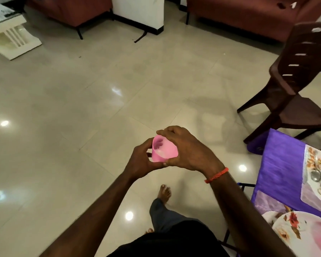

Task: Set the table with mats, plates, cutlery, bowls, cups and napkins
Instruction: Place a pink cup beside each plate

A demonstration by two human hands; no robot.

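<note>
A pink plastic cup point(162, 150) is held in front of me above the floor, its mouth tilted toward the left. My left hand point(143, 160) cups it from the left and below. My right hand point(185, 149) grips it from above and the right, fingers curled over the rim. At the right edge stands the table with a purple cloth point(278, 164). On it lie floral mats point(311, 175), a flowered plate point(285, 227) and a metal spoon point(316, 176). A pink blurred thing shows at the lower right corner.
A dark brown plastic chair point(295, 86) stands beyond the table at the right. Glossy tiled floor point(82, 108) spreads ahead. Red-brown sofas point(248, 13) and a white low table point(9, 34) line the far side. My bare foot point(164, 193) is below the hands.
</note>
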